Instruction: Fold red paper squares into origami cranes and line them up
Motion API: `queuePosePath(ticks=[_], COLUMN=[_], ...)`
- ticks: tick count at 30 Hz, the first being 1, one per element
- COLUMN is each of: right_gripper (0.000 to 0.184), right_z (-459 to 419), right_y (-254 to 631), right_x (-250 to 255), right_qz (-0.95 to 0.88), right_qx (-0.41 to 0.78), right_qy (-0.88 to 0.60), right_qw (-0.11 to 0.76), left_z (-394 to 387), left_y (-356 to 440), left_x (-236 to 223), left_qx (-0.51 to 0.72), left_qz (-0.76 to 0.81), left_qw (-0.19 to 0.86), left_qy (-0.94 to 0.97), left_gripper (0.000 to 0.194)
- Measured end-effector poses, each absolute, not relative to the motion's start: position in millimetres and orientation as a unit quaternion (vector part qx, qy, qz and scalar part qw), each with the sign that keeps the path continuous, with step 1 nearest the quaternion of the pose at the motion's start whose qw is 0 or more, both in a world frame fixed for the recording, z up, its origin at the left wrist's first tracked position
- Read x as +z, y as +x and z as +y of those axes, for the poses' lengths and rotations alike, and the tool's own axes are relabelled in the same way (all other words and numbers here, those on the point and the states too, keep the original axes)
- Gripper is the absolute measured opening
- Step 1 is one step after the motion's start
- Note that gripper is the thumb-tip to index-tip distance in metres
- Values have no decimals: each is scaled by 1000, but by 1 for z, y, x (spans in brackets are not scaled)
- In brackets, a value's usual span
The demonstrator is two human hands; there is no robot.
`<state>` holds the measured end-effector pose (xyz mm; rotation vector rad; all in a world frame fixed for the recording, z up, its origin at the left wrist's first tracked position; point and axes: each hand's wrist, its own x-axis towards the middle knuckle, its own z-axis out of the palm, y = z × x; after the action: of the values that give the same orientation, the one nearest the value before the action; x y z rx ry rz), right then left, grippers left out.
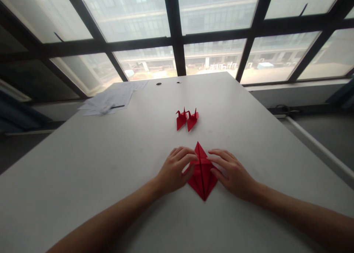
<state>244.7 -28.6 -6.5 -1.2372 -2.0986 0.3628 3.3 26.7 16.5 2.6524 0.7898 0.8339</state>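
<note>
A red sheet of origami paper (204, 175), folded to a diamond with a dark seam down its middle, lies flat on the white table. My left hand (177, 168) is at its left edge, fingers curved and thumb apart from them, the tips resting on the paper. On the opposite side my right hand (231, 172) has its fingers spread, the thumb and fingertips at the paper's right edge. Neither hand pinches it visibly. Beyond it stand two finished red paper cranes, the left crane (181, 121) beside the right crane (192, 121).
White papers (118, 94) are strewn at the table's far left, with a dark pen (117, 106) and a crumpled piece on them. Two round holes pierce the table (138, 142) near its far edge. Large dark-framed windows (177, 31) rise behind it.
</note>
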Motion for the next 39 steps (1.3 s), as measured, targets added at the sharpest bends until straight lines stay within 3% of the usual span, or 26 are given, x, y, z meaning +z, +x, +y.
queuePosePath(ticks=[4,8,15,26,35,39], right_gripper=[27,21,16,28,30,33], right_z=[-26,-24,-20,-20,-13,-7], right_y=[247,247,242,243,255,266], right_x=[-6,-8,-12,-9,-15,-18], right_qz=[-770,-763,-772,-774,-806,-798], right_qx=[148,156,133,130,53,6], right_qy=[-491,-504,-547,-552,-527,-556], right_qw=[379,372,295,283,262,230], left_z=[28,23,22,4,8,16], left_y=[1,6,10,17,12,9], left_x=[16,15,6,16,8,0], left_qx=[344,261,150,193,139,150], left_qz=[286,372,436,351,263,257], left_qw=[114,87,63,71,83,94], left_qy=[887,886,885,913,951,950], left_gripper=[17,13,42,24,81,71])
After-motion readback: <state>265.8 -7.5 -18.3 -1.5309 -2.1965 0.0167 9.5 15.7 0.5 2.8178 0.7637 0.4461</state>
